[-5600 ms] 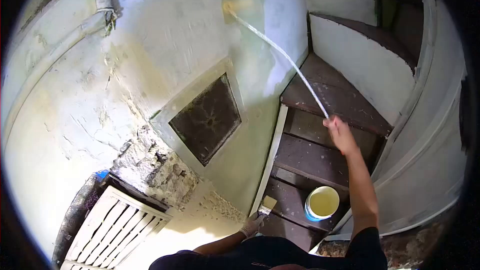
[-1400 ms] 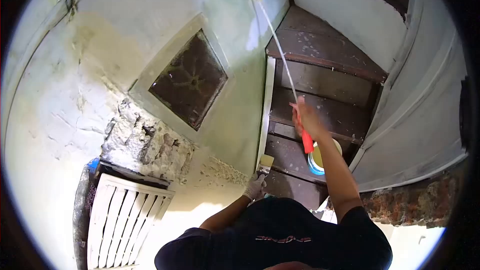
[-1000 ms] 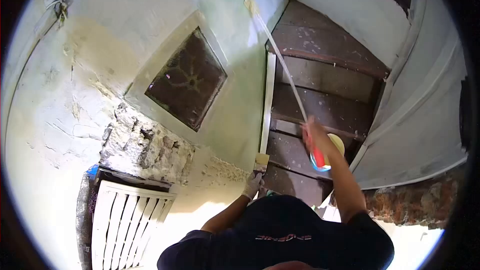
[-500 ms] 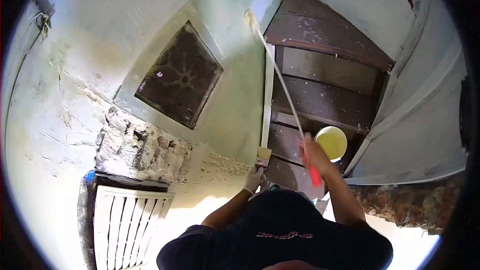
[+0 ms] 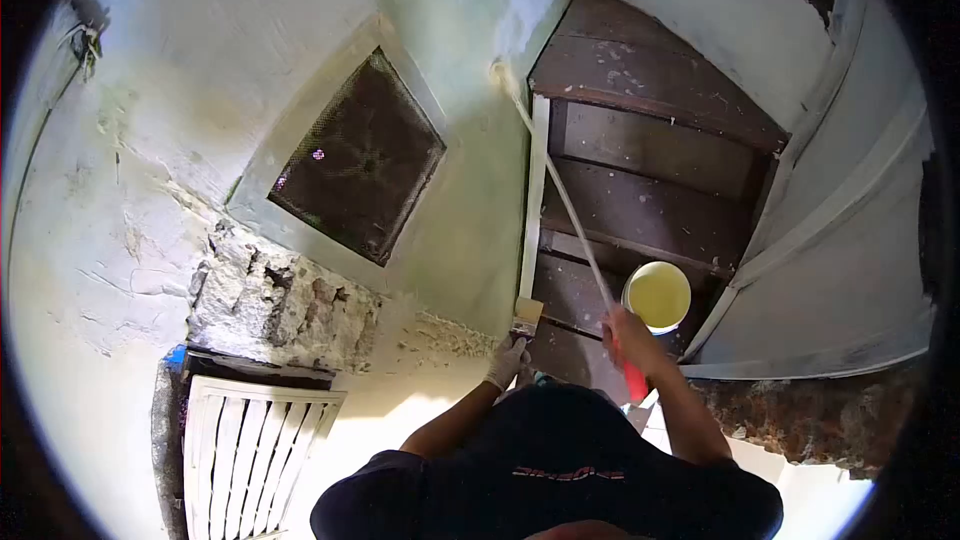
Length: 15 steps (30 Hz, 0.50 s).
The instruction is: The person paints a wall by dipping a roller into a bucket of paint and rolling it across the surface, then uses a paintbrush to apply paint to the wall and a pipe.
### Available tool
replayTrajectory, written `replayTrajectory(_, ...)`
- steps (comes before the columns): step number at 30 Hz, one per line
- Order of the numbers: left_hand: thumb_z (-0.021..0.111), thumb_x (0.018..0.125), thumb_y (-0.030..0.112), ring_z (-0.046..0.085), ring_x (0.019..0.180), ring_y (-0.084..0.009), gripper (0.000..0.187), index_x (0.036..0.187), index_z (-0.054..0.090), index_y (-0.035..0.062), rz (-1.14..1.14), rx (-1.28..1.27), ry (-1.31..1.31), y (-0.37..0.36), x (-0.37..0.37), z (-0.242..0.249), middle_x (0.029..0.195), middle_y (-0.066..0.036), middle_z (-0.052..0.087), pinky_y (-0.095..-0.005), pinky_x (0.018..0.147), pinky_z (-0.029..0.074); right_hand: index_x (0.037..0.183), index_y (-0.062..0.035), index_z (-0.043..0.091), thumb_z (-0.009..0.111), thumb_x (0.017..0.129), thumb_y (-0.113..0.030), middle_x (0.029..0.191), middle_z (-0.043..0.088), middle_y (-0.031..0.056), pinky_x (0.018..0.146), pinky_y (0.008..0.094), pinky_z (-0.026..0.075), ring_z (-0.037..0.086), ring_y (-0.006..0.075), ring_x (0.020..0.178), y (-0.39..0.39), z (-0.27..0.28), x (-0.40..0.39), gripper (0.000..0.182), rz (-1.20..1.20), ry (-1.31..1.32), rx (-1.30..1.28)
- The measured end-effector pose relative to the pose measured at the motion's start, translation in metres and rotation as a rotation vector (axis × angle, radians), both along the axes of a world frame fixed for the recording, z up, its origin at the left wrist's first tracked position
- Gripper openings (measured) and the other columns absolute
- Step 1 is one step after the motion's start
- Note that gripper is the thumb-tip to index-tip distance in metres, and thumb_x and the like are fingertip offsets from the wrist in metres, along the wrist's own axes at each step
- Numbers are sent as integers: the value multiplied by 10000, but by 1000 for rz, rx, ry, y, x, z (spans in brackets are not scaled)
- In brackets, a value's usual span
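My left hand [image 5: 508,362], in a pale glove, is closed around a flat paintbrush [image 5: 527,317] with its bristles pointing up, beside the wall's lower edge. My bare right hand [image 5: 630,338] grips the red handle of a long pale paint roller pole [image 5: 574,215]. The pole slants up and left across the stairs. At its far end a small roller head [image 5: 502,74] touches the greenish wall [image 5: 478,180]; its exact shape is blurred. Just beyond my right hand, a white bucket [image 5: 627,292] with pale yellow contents stands on a step.
Dark, paint-spotted wooden stairs [image 5: 640,202] climb ahead, with a white-edged stringer along their left. A dark mesh vent [image 5: 360,155] sits in the left wall. Below it are broken plaster [image 5: 280,295] and a white slatted panel [image 5: 262,450]. A pale panel [image 5: 830,270] borders the right.
The roller head has slid a short way down the wall. My right hand has drawn the pole slightly back toward my body; my left hand has barely moved.
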<state>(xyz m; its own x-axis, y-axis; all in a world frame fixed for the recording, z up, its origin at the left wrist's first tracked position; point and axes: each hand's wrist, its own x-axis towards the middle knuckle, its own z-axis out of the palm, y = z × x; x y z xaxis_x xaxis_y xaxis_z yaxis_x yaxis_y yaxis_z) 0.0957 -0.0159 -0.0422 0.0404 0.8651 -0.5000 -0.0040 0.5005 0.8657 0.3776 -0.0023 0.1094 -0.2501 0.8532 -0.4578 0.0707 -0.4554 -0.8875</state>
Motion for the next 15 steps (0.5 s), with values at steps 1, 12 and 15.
replayTrajectory(1, 468, 955, 249, 464, 457, -80, 181, 994, 563, 100, 13, 23, -7, 3, 0, 1, 601, 9, 536, -229, 412, 360, 818, -49, 527, 278, 917, -639, 580, 473, 10, 388, 256, 359, 433, 104, 415, 24, 9, 5, 648, -28, 29, 35)
replayTrajectory(12, 496, 933, 256, 506, 528, -111, 227, 970, 565, 43, -38, 83, 165, 12, 1, 17, 626, -20, 538, -272, 490, 413, 1100, -1, 542, 349, 965, -518, 608, 439, -4, 357, 245, 350, 398, 71, 411, 65, 10, 4, 568, -240, 208, 187)
replayTrajectory(15, 494, 933, 248, 522, 560, -120, 221, 979, 564, 43, -55, 73, 108, 4, 1, 14, 645, -24, 533, -287, 511, 428, 1086, -9, 544, 330, 976, -499, 620, 446, -2, 367, 232, 342, 393, 71, 420, 32, 3, -6, 546, -179, 118, 151)
